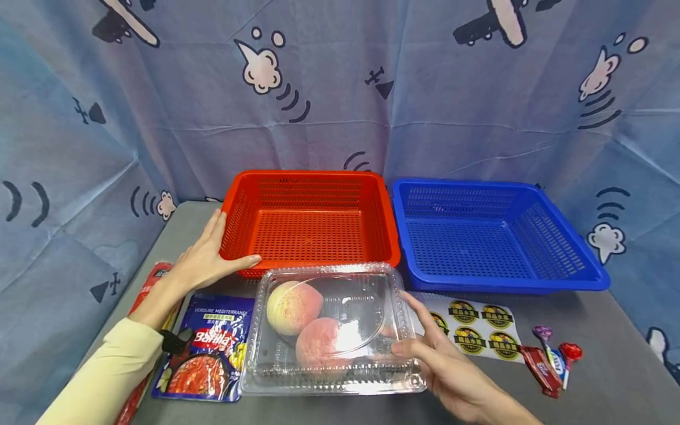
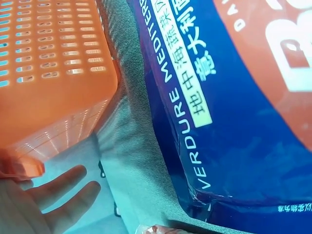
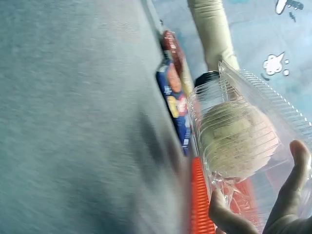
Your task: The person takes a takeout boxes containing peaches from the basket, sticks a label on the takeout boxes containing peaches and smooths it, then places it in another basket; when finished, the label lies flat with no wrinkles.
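Observation:
My right hand [image 1: 443, 366] grips the right side of a clear plastic clamshell box [image 1: 361, 301], thumb on its lid and fingers below. Two peaches [image 1: 294, 307] lie inside the box, toward its left and middle. In the right wrist view the box [image 3: 287, 114] is held up off the grey table. At the left side of a red basket [image 1: 308, 236], my left hand [image 1: 204, 257] rests with extended fingers along the rim and its thumb at the front corner. The left wrist view shows two straight fingers [image 2: 68, 187] beside the basket corner.
A blue basket [image 1: 462, 248] stands right of the red one. A blue sauce pouch [image 1: 207, 342] and a long red packet [image 1: 154, 277] lie at the left. Right of the box are a sticker sheet [image 1: 480, 327], a red-wrapped sweet [image 1: 542, 370] and lollipops [image 1: 571, 352].

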### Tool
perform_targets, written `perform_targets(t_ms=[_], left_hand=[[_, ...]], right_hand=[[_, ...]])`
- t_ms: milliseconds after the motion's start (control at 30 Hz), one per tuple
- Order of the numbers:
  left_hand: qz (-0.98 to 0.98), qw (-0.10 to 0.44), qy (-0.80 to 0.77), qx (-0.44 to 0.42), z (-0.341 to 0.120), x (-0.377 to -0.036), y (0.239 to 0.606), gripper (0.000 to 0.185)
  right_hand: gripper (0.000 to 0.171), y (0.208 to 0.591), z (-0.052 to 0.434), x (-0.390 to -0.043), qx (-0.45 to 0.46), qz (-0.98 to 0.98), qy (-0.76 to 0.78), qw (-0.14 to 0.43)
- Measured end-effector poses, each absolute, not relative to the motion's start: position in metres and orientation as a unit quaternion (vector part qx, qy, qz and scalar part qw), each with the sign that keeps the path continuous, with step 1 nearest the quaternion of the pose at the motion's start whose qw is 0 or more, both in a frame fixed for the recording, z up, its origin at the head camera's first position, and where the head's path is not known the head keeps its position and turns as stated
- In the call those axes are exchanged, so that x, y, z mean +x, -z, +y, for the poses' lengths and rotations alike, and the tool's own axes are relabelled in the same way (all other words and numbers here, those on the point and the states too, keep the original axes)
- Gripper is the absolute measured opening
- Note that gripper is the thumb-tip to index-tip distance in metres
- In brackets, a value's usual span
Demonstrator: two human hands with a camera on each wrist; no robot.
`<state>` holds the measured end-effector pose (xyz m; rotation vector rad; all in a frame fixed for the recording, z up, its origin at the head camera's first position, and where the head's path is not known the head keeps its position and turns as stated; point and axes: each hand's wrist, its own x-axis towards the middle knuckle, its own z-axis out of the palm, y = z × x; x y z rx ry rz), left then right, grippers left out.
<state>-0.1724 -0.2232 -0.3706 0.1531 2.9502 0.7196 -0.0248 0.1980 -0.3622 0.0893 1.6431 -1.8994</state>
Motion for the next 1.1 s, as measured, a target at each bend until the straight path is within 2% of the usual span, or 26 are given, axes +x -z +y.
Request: perform_targets(t_ms=[367,667,933,1100], left_hand=[[0.968,0.049,-0.24,0.049,-0.224,-0.174,0.373,0.129],[0.967,0.046,-0.245,0.049,-0.225,-0.174,0.373,0.129],[0.968,0.052,-0.24,0.05,-0.224,-0.174,0.373,0.13],[0.968,0.051,-0.239,0.049,-0.224,-0.174,0.372,0.129]], right_hand=[[0.092,0.393,0.187,-0.026,0.052,0.616,0.718,0.319],[0.089,0.392,0.176,-0.035,0.034,0.686,0.657,0.312],[0.08,0.395,0.177,-0.042,0.01,0.68,0.665,0.308],[0.085,0.392,0.178,-0.041,0.027,0.737,0.611,0.287]])
